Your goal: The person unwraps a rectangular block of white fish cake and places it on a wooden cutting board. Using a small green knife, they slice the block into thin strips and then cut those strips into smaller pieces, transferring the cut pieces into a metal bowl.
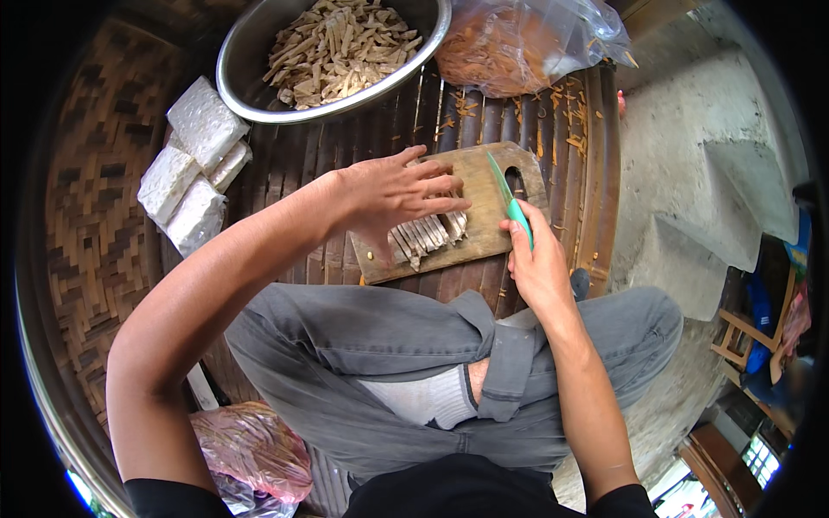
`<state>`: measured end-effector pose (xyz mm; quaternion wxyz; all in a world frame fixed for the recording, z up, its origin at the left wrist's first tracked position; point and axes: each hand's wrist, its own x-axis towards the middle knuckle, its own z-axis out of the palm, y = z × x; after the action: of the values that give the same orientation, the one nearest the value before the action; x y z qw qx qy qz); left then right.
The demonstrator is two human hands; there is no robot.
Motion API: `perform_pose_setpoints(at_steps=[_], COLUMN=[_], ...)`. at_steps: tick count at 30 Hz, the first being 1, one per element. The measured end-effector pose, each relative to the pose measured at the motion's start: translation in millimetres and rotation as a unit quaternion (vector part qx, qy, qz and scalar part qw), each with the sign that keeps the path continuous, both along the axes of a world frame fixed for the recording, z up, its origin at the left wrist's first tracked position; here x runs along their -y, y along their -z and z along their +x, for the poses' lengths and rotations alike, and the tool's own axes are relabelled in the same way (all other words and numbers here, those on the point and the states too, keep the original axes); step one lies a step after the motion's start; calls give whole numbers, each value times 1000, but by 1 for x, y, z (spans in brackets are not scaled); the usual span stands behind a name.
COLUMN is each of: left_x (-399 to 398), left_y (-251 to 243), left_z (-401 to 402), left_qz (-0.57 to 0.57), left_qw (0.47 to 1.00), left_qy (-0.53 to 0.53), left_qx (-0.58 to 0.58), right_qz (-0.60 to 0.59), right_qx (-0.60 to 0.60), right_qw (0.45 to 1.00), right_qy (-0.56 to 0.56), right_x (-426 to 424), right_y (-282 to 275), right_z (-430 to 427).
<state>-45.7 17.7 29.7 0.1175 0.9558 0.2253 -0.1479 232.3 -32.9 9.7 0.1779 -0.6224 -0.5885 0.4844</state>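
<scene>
My left hand [405, 194] is spread with its fingers apart over the strips of a sliced pale block [421, 238], possibly tempeh, and partly hides them. The strips lie side by side on a wooden cutting board [482, 220] with a handle hole. At the board's right side my right hand [534, 252] grips a knife by its green handle [521, 223], the blade pointing up and away over the board. Beyond the board, a metal basin [233, 103] holds a heap of similar cut strips [340, 52].
Wrapped blocks [204, 123] are stacked at the left. A clear plastic bag of orange shreds [499, 52] lies beyond the board, with shreds scattered on the bamboo slats [576, 194]. A pinkish plastic bag [252, 443] and another blade [204, 388] lie near my left leg. Concrete steps [706, 220] rise at the right.
</scene>
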Motion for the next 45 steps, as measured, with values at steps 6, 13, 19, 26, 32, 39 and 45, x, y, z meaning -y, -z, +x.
perform_pose_setpoints(at_steps=[6, 13, 19, 26, 32, 39, 45], left_x=[4, 0, 13, 38, 43, 30, -3], left_y=[10, 13, 9, 5, 2, 8, -15], left_z=[-4, -5, -31, -40, -37, 6, 7], left_qz=[13, 15, 50, 22, -55, 22, -174], left_qw=[998, 1000, 997, 994, 903, 913, 911], left_qy=[-3, 17, 8, -108, -385, -401, -372], left_qx=[-56, -12, -59, 18, 180, 77, 33], right_qz=[-5, 39, -2, -38, -121, -155, -160], right_qx=[6, 24, 5, -71, -158, -217, -234], right_qw=[1000, 998, 1000, 997, 973, 954, 947], right_qy=[-1, -45, -1, 13, 116, 133, 150], right_x=[4, 4, 6, 9, 36, 66, 63], right_y=[9, 19, 9, 4, -1, -14, -12], right_z=[4, 4, -1, -9, -15, -16, -16])
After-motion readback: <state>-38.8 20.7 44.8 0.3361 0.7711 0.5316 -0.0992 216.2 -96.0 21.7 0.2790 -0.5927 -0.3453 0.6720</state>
